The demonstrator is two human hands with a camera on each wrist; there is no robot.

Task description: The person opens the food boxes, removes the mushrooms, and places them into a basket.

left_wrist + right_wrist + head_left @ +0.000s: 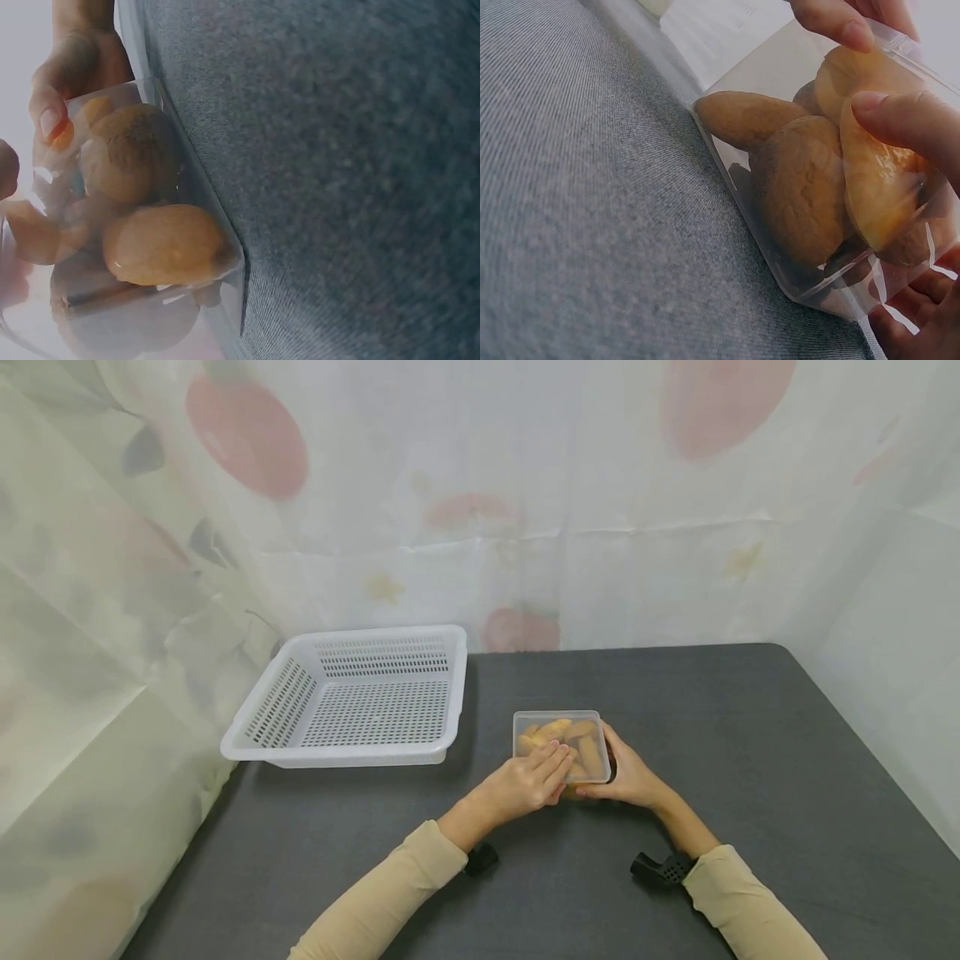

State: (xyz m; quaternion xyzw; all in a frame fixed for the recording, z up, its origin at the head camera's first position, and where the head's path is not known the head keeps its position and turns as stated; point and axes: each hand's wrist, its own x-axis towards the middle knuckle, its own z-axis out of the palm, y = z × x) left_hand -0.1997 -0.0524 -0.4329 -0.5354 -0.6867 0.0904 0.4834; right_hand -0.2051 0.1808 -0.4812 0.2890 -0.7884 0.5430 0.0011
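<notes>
A clear plastic box [592, 756] with a translucent lid sits on the dark table, filled with several rounded yellow-brown pieces [799, 187] of some food. My right hand [628, 774] grips the box at its right side, thumb [904, 124] along the front wall and the other fingers bent around the far side. My left hand [528, 783] lies over the lid's front left part, its fingers straight and pressing on top. The left thumb [840, 26] is at the front upper edge of the box.
A white perforated plastic basket [450, 727] stands at the back left of the dark table [720, 718]. Patterned curtains [480, 460] hang behind and to the left. Black wrist-worn devices [663, 868] are on both forearms.
</notes>
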